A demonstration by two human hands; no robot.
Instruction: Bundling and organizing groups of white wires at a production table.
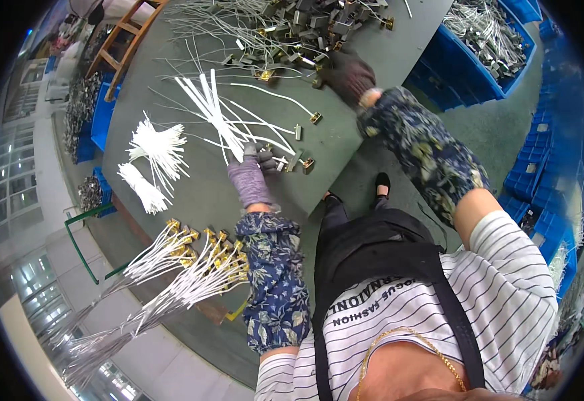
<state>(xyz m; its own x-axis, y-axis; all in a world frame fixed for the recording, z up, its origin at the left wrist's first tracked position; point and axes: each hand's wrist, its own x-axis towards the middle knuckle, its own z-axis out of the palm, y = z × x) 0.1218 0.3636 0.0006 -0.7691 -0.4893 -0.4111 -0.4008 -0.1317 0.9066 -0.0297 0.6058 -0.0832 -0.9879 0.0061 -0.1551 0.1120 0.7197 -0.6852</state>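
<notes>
My left hand (255,167), in a grey-purple glove, is closed around the lower ends of several thin white tubes (206,110) over the table's near part. Small metal parts with white-sleeved wires lie beside its fingers, one a brass-coloured part (308,164). My right hand (350,75), in a dark glove, reaches to the near edge of a heap of dark and brass-coloured wired parts (312,30). Its fingers are pressed together at a small wired metal part (317,82); the fingertips are partly hidden. Another brass-coloured part (316,118) lies on the table between my hands.
Bundles of short white tubes (157,148) lie on the grey-green table (205,190) at left. Bunches of wired brass-coloured parts (218,257) lie along its near left edge. A blue crate (452,80) full of wired parts stands at right, with more blue crates (532,160) beyond.
</notes>
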